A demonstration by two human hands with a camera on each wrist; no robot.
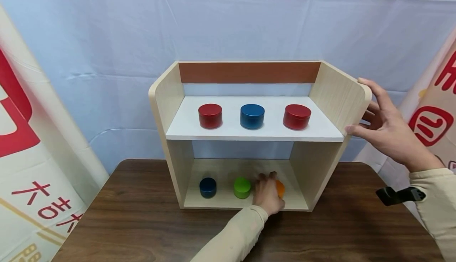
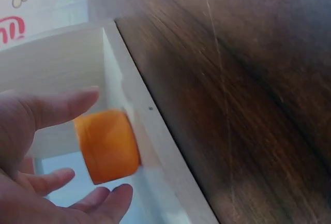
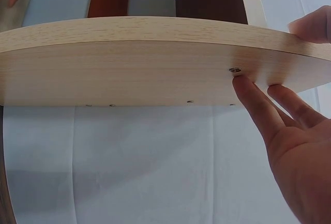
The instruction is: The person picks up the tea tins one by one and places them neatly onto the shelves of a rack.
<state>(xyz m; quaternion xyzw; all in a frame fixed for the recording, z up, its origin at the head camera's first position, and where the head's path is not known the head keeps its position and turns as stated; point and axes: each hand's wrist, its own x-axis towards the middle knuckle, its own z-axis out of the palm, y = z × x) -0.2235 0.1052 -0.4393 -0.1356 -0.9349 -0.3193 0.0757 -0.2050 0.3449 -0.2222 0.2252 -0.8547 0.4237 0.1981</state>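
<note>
Shelf unit (image 1: 171, 95): pale wood grain, white upper board, reddish-brown strip along back. On upper board: red tin (image 1: 210, 116), dark blue tin (image 1: 252, 116), red tin (image 1: 297, 116). In lower compartment: navy tin (image 1: 208, 187), green tin (image 1: 242, 187), orange tin (image 2: 107, 145). Desk (image 1: 142, 222): dark brown wood grain. Backdrop (image 1: 107, 36): light blue cloth. Sleeves (image 1: 235, 234): cream. Side banners (image 1: 21, 135): cream, red characters.

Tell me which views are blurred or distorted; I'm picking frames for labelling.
Head view: sharp, evenly lit, wide-angle bend in the shelf. Left wrist view: orange tin and left hand are soft, the table streaked. Right wrist view: sharp.
</note>
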